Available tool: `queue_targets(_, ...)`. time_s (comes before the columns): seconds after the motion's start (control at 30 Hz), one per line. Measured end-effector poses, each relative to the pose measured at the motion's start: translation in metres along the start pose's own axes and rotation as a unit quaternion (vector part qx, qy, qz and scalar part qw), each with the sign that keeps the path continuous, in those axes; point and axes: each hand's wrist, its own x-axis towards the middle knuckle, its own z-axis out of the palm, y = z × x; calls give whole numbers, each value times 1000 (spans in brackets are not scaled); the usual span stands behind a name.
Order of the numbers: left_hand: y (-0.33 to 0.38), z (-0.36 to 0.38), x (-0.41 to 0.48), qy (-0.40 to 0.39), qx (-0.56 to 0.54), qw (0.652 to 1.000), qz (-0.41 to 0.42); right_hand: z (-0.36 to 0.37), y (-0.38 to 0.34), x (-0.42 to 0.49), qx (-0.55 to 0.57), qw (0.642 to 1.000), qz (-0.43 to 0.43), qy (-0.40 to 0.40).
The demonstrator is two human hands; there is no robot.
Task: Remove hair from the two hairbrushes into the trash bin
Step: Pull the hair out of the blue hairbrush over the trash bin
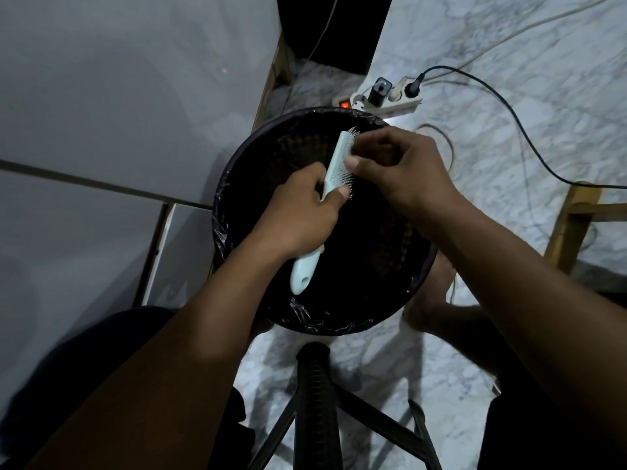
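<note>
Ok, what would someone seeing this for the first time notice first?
Dead centre, two hands work a pale hairbrush over a black-lined bin: the left hand grips the handle, the right hand picks at the bristles. Behind the bin, a power strip glows with a red switch on the marble floor.

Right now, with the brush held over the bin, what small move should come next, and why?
Probably pull the right hand away from the bristles and let whatever hair it pinches drop. The left hand holds the hairbrush over the open trash bin, so loosened hair should land inside.
</note>
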Motion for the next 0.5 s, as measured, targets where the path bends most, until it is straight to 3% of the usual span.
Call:
queue_targets(0.1,3,-1,1,-4,-26,1000,-7,-3,-4,1,73,997,20,35)
queue_targets(0.27,8,-1,0,3,-88,996,-29,-4,-7,6,274,951,125,70)
queue_targets(0.43,10,-2,2,19,-108,993,-48,-3,-4,4,261,954,140,-55)
queue_targets(0.5,12,-2,2,17,-111,992,-51,-1,-3,1,254,956,128,-67)
